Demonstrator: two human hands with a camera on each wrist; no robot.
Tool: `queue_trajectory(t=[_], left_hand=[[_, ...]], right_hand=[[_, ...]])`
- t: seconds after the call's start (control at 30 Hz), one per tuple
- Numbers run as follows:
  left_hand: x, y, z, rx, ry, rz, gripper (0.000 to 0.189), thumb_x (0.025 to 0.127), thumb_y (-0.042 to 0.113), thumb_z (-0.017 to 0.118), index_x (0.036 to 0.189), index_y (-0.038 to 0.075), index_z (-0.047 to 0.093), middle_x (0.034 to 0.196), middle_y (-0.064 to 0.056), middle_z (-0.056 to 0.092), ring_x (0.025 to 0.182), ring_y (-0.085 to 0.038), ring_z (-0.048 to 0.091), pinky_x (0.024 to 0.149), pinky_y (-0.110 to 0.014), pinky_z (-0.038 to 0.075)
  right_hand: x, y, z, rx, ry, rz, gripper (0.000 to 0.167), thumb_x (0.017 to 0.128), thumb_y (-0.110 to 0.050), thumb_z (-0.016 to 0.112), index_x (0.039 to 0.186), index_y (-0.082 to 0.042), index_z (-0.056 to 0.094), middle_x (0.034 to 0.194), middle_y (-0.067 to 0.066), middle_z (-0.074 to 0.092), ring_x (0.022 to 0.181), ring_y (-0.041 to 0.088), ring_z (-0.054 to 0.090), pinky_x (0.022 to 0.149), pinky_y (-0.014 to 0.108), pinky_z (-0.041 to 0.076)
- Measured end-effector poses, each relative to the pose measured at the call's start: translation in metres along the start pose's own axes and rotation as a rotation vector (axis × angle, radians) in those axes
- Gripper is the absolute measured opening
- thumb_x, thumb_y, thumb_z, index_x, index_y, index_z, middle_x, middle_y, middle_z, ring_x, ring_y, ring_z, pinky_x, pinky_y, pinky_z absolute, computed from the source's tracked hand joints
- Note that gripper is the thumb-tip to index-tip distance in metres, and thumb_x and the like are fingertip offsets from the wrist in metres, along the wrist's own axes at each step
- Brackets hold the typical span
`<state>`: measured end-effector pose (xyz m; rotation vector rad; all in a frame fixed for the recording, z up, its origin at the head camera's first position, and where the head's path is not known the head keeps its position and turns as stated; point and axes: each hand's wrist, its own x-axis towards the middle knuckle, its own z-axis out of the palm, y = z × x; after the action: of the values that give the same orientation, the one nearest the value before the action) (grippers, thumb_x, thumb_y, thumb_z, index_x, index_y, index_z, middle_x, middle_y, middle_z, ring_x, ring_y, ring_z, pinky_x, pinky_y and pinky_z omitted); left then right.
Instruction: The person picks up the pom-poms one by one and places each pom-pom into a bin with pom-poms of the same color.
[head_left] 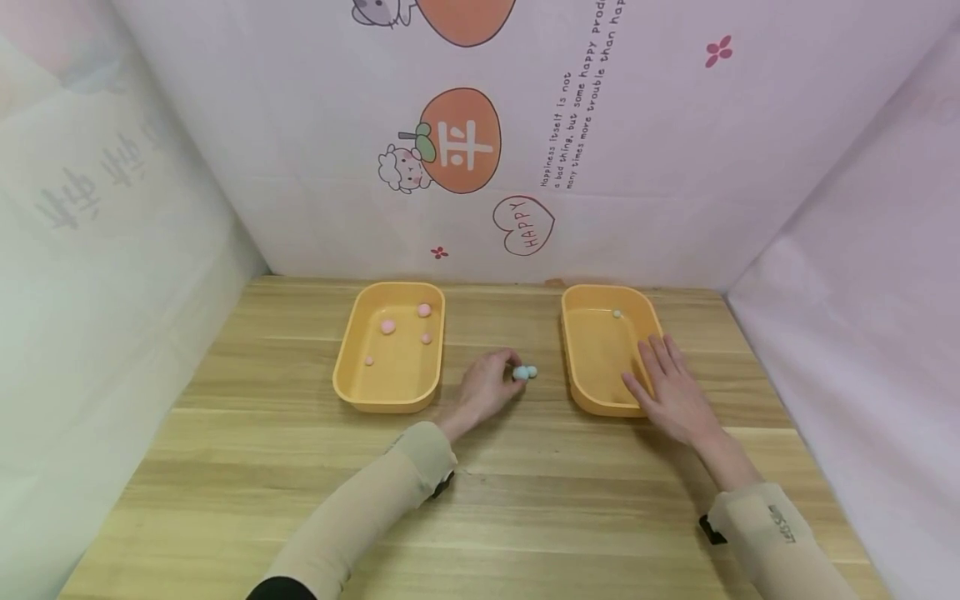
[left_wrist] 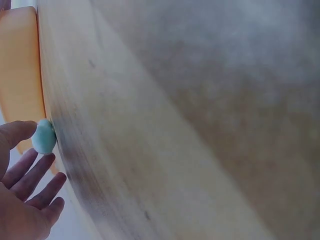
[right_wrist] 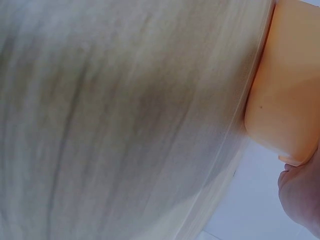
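In the head view my left hand (head_left: 487, 385) is between two yellow trays, thumb and index finger on either side of a light blue ball (head_left: 521, 373). A smaller light blue ball (head_left: 532, 372) sits against its right side. The left wrist view shows the thumb at the top of the larger ball (left_wrist: 44, 139) and fingertips just beneath it, the other fingers spread. My right hand (head_left: 675, 400) lies with extended fingers over the right edge of the right tray (head_left: 606, 410). A small pale ball (head_left: 617, 314) rests in that tray.
The left tray (head_left: 390, 407) holds several pink balls (head_left: 387, 327) of different sizes. Both trays stand on a wooden table (head_left: 510, 517) near its back edge. A printed white cloth (head_left: 337, 208) rises behind the table, with white sheets on both sides.
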<state>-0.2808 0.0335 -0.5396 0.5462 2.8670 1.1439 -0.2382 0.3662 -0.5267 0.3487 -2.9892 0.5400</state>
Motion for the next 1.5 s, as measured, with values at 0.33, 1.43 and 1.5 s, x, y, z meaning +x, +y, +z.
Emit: queue_trajectory(t=[0.33,1.43,1.5], left_hand=[[0.001,-0.001,0.003,0.04,-0.054,0.051,0.02,0.1,0.014,0.08,0.118,0.008,0.075,0.119,-0.01,0.08,0.113,-0.027,0.074,0.1,-0.044,0.063],[-0.015,0.004,-0.011,-0.055,0.026,0.136,0.014,0.107,0.019,0.073,0.116,0.01,0.077,0.125,-0.009,0.08,0.127,-0.028,0.073,0.114,-0.046,0.059],[-0.016,0.005,-0.01,0.029,0.008,0.196,0.015,0.106,0.019,0.073,0.115,0.008,0.078,0.12,-0.009,0.081,0.12,-0.027,0.075,0.109,-0.044,0.062]], right_hand=[[-0.001,0.0,0.003,0.006,0.022,-0.007,0.082,0.116,-0.05,0.047,0.169,0.01,0.028,0.177,0.037,0.021,0.169,0.055,0.011,0.135,0.073,0.019],[-0.001,0.0,0.002,0.013,0.014,-0.005,0.084,0.116,-0.05,0.045,0.168,0.013,0.025,0.177,0.038,0.018,0.17,0.055,0.007,0.139,0.066,0.013],[0.0,0.0,0.002,0.015,0.01,-0.003,0.085,0.116,-0.051,0.044,0.169,0.012,0.024,0.178,0.038,0.018,0.17,0.054,0.007,0.139,0.067,0.013]])
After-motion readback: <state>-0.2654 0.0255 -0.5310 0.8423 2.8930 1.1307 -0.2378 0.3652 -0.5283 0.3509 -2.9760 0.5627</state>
